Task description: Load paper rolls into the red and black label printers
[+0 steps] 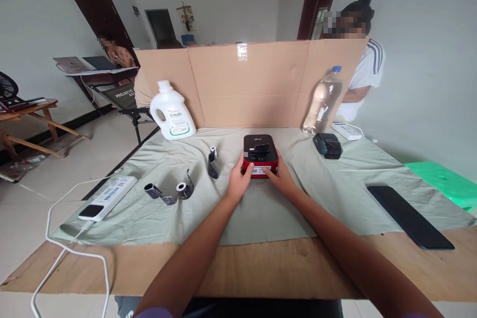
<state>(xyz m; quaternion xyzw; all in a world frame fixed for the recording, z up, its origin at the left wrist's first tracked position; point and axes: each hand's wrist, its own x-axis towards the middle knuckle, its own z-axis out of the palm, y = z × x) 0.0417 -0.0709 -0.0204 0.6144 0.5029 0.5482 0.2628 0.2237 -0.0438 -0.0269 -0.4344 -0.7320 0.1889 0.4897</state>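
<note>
A red box-shaped device with a black top (258, 141), which looks like a small printer, sits on the grey-green cloth (257, 213). My left hand (239, 178) wraps its left side, thumb on the front. On the opposite side my right hand (282, 177) grips it the same way, with that thumb near the white front label. Some fingers of both hands are hidden behind the sides. To the left lie small black-and-white paper rolls: one partly unrolled (212, 164), a second (184, 190) with a curled tail, and a third (152, 190) stretched out.
A cardboard screen (246, 79) stands behind. Before it are a white jug (173, 114), a water bottle (323, 102) and a small black device (328, 145). A power strip (110, 198) lies left, a black phone (410, 216) right. A person (359, 69) is beyond the screen.
</note>
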